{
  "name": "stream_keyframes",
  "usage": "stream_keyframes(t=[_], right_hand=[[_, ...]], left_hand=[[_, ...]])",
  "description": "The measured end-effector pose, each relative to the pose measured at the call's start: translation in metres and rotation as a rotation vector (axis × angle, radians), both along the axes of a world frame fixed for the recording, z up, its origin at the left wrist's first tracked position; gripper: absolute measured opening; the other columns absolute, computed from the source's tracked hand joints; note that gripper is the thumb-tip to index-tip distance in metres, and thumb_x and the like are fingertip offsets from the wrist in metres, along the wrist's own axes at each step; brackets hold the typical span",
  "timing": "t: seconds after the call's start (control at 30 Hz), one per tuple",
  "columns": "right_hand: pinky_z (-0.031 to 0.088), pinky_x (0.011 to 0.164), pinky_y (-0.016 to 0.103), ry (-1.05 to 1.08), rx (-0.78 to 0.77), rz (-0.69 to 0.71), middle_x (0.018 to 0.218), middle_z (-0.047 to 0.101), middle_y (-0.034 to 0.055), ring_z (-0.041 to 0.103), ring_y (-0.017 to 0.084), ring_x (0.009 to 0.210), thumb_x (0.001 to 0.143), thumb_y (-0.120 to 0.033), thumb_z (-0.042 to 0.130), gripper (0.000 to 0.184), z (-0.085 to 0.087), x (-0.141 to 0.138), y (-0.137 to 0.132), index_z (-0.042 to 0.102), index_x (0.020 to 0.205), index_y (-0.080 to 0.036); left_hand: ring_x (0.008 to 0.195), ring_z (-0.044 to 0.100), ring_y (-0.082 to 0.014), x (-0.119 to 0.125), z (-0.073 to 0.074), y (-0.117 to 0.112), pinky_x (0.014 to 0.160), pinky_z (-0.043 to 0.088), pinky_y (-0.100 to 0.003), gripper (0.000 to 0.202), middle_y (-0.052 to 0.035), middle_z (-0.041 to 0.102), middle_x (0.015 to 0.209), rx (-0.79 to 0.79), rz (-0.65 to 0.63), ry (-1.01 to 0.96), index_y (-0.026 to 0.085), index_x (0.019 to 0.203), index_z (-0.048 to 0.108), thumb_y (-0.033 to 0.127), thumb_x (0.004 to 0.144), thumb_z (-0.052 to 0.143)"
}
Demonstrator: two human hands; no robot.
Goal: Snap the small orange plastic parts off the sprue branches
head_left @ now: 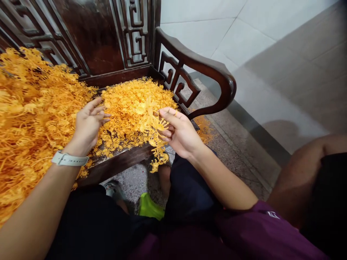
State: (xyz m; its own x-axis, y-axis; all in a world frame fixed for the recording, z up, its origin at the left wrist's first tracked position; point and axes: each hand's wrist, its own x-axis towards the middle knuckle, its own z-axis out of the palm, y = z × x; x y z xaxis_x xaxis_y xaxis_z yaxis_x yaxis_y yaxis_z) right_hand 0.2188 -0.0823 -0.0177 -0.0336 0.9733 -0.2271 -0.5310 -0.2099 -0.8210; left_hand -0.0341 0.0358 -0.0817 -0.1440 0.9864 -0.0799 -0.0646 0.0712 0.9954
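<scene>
Sprig (156, 141) pinched in the right hand (183, 133)

Thumb and fingers grasp the orange strands at the front edge of a dark wooden bench (119, 164). The left hand (88, 124), loosely parted, gripping nothing, is between the larger heap (40, 115) and smaller heap (124, 103). A white sleeve mark (273, 215) is unreadable.

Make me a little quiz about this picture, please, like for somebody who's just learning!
1. True or false: the watch is worn on the right arm.

2. Pick one. What colour is the pile beside the curved armrest?
A) blue
B) orange
C) white

3. Fill in the gap: a dangling sprig is pinched in the ____ ____.

Key:
1. False. It is on the left arm.
2. B
3. right hand
</scene>
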Motion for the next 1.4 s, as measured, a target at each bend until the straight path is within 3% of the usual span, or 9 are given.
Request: stream_keyframes(t=[0.13, 0.23, 0.37, 0.57, 0.67, 0.77, 0.87, 0.97, 1.4], right_hand=[[0.019, 0.047, 0.020, -0.011, -0.005, 0.023, 0.061, 0.032, -0.0111, 0.026, 0.005, 0.049, 0.087, -0.037, 0.085, 0.033, 0.001, -0.003, -0.001, 0.056, 0.087, -0.022], [0.020, 0.048, 0.020, -0.041, 0.027, 0.043, 0.062, 0.035, -0.0107, 0.028, 0.004, 0.049, 0.088, -0.034, 0.081, 0.027, 0.001, -0.006, -0.002, 0.058, 0.089, -0.021], [0.024, 0.048, 0.020, -0.127, 0.064, 0.039, 0.061, 0.042, -0.0097, 0.035, 0.006, 0.050, 0.089, -0.029, 0.078, 0.020, 0.001, -0.012, -0.005, 0.061, 0.095, -0.021], [0.036, 0.051, 0.021, -0.141, 0.125, -0.023, 0.060, 0.041, -0.0093, 0.041, 0.009, 0.053, 0.093, -0.030, 0.075, 0.017, 0.001, -0.013, -0.006, 0.062, 0.102, -0.025], [0.040, 0.052, 0.022, -0.137, 0.155, -0.077, 0.067, 0.054, -0.0076, 0.048, 0.010, 0.056, 0.092, -0.033, 0.079, 0.030, 0.001, -0.012, -0.006, 0.063, 0.117, -0.030], [0.041, 0.052, 0.022, -0.144, 0.200, -0.115, 0.090, 0.071, -0.0044, 0.058, 0.011, 0.064, 0.088, -0.037, 0.085, 0.049, 0.003, -0.015, -0.009, 0.061, 0.131, -0.037], [0.047, 0.057, 0.021, -0.167, 0.236, -0.073, 0.111, 0.074, -0.0001, 0.069, 0.015, 0.088, 0.081, -0.034, 0.092, 0.048, 0.007, -0.021, -0.015, 0.069, 0.123, -0.033], [0.054, 0.065, 0.022, -0.213, 0.262, -0.037, 0.116, 0.073, 0.0018, 0.071, 0.019, 0.108, 0.071, -0.023, 0.097, 0.045, 0.008, -0.026, -0.019, 0.074, 0.110, -0.027], [0.058, 0.076, 0.029, -0.160, 0.174, -0.093, 0.091, 0.069, 0.0000, 0.069, 0.017, 0.092, 0.064, -0.023, 0.102, 0.042, -0.001, -0.025, -0.014, 0.067, 0.088, -0.024]], left_hand=[[0.097, 0.074, -0.0201, 0.009, 0.011, -0.018, 0.084, 0.061, -0.034, 0.032, -0.0106, 0.074, 0.133, 0.232, -0.169, 0.223, 0.022, 0.128, 0.077, 0.032, 0.098, 0.074], [0.103, 0.073, -0.0225, 0.023, 0.028, -0.049, 0.087, 0.062, -0.035, 0.038, -0.0088, 0.077, 0.125, 0.456, -0.316, 0.366, 0.025, 0.125, 0.079, 0.053, 0.103, 0.068], [0.094, 0.074, -0.0191, 0.037, 0.043, -0.081, 0.084, 0.062, -0.031, 0.024, -0.0047, 0.080, 0.108, 0.554, -0.299, 0.314, 0.025, 0.113, 0.082, 0.042, 0.097, 0.081], [0.077, 0.070, -0.0155, 0.032, 0.045, -0.083, 0.072, 0.059, -0.028, 0.021, -0.0044, 0.079, 0.095, 0.513, -0.123, 0.249, 0.024, 0.104, 0.084, 0.040, 0.090, 0.089], [0.070, 0.069, -0.0145, 0.030, 0.048, -0.081, 0.065, 0.058, -0.028, 0.027, -0.0044, 0.079, 0.091, 0.477, -0.159, 0.175, 0.024, 0.101, 0.083, 0.046, 0.087, 0.092], [0.062, 0.068, -0.0127, 0.032, 0.051, -0.085, 0.059, 0.058, -0.025, 0.032, -0.0035, 0.077, 0.082, 0.415, -0.266, 0.093, 0.022, 0.098, 0.082, 0.048, 0.084, 0.094], [0.061, 0.068, -0.0120, 0.037, 0.053, -0.093, 0.058, 0.057, -0.022, 0.034, -0.0021, 0.075, 0.075, 0.343, -0.375, 0.047, 0.021, 0.097, 0.081, 0.046, 0.080, 0.097], [0.064, 0.070, -0.0131, 0.041, 0.055, -0.099, 0.060, 0.058, -0.023, 0.038, -0.0029, 0.076, 0.076, 0.308, -0.443, 0.035, 0.020, 0.097, 0.082, 0.045, 0.076, 0.100], [0.058, 0.065, -0.0139, 0.039, 0.059, -0.103, 0.053, 0.050, -0.024, 0.031, -0.0003, 0.067, 0.064, 0.297, -0.451, 0.082, 0.021, 0.093, 0.077, 0.046, 0.085, 0.093]])
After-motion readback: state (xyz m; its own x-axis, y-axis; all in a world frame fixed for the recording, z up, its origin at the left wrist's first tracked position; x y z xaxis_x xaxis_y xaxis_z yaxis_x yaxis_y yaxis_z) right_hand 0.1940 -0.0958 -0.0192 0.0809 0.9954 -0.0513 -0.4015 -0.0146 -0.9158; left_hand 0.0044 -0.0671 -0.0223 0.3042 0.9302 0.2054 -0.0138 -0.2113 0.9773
